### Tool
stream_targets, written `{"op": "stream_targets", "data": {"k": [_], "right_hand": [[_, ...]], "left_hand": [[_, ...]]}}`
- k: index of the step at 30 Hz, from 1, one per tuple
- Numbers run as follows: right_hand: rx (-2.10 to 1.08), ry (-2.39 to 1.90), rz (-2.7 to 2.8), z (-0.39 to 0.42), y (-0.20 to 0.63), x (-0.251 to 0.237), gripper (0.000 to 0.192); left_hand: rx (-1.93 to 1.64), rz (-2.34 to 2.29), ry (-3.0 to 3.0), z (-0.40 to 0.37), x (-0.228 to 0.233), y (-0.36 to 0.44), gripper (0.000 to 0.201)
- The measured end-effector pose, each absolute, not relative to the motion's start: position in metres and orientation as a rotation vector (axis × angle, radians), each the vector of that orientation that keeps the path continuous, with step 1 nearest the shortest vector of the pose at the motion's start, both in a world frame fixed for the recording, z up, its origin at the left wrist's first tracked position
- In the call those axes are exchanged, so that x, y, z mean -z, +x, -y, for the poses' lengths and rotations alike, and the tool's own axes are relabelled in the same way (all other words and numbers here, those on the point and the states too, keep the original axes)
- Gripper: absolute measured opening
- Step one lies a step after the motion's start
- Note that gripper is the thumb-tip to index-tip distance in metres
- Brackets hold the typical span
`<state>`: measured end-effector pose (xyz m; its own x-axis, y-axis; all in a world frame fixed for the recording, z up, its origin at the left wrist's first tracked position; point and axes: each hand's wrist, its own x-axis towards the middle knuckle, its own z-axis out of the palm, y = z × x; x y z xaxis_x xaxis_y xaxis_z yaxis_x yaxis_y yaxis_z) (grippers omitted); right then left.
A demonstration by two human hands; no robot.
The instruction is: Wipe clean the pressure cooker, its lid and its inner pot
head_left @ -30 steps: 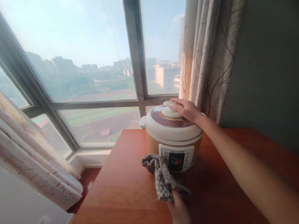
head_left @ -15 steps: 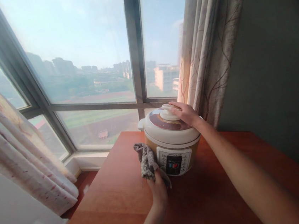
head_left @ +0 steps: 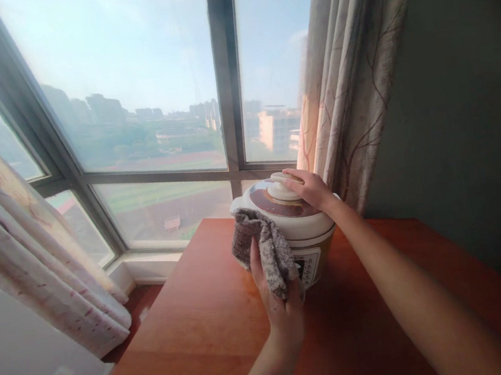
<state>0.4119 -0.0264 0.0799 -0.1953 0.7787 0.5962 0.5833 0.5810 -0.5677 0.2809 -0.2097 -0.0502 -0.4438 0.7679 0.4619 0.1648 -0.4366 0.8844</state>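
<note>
The pressure cooker (head_left: 297, 230) stands on the far part of the wooden table (head_left: 211, 329), close to the window (head_left: 134, 104) and the right-hand curtain (head_left: 351, 81). The right hand (head_left: 311, 188) lies on top, fingers curled over the lid knob (head_left: 281, 185) — a loose clasp from the right side. The left hand (head_left: 281, 306) is nearer the cooker's front; its fingers are pinched around a grey cloth (head_left: 263, 249), whose upper fold touches the lid's near-left rim and hangs down over the body. The cloth partly hides the control panel (head_left: 308, 263), which faces the person. The cooker lies straight beyond the left hand, upright, its axis vertical.
</note>
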Motion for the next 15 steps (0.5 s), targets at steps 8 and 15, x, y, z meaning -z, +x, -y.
{"op": "stream_targets", "data": {"k": [8,15], "right_hand": [[-0.270,-1.126,1.890,0.031,0.410,-0.083,0.042],[-0.267,-1.106,1.878,0.031,0.410,-0.082,0.040]], "left_hand": [[-1.722,-1.592,1.115,0.212,0.124,0.266,0.059],[-1.791,-1.404,0.948,0.173,0.121,0.237,0.045]]}}
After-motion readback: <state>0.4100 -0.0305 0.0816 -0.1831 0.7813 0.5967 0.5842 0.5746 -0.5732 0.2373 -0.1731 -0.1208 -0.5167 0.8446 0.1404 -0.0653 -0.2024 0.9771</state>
